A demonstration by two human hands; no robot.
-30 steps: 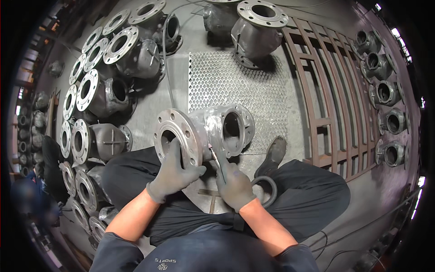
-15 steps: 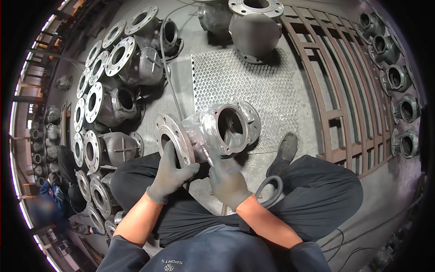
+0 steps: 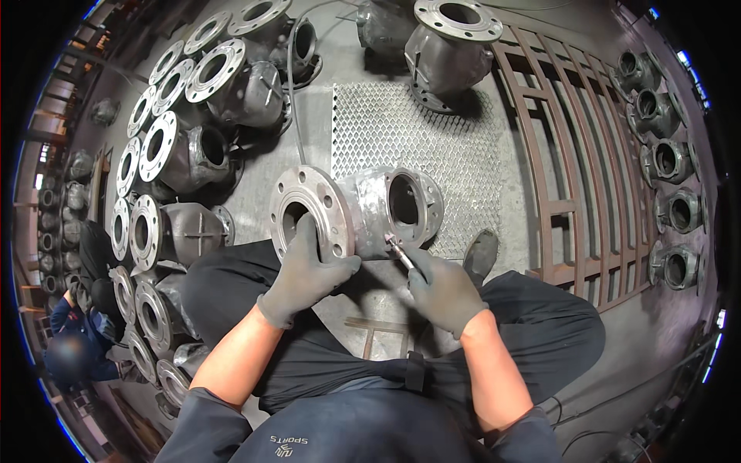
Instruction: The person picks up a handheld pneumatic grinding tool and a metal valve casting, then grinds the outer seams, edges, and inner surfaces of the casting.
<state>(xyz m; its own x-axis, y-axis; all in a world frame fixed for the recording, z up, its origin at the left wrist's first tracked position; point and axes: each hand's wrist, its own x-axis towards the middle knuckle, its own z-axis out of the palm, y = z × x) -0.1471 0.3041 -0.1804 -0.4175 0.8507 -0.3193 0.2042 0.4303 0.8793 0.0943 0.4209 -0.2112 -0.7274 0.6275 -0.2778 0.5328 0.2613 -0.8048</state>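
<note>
A grey cast-metal valve body [image 3: 369, 202] lies on its side in front of me, with a wide bolt-holed flange at its left and a round side opening facing up at its right. My left hand [image 3: 305, 274], in a grey glove, grips the flange, fingers in its bore and thumb along the near rim. In my gloved right hand [image 3: 446, 292] is a slim die grinder [image 3: 402, 255]. Its small pinkish tip meets or nearly meets the casting just below the side opening; I cannot tell if they touch.
Flanged valve bodies [image 3: 189, 158] crowd the floor at left. Another valve body [image 3: 448, 65] stands beyond the expanded-metal mesh sheet [image 3: 386, 123]. A brown steel frame [image 3: 559, 208] lies at right, with a row of castings [image 3: 670, 160] past it. At far left is another person [image 3: 81, 339].
My right hand has moved right with the die grinder, its tip shifting from the neck near the flange toward the side opening. The valve body has rolled slightly. My left hand stays at the flange.
</note>
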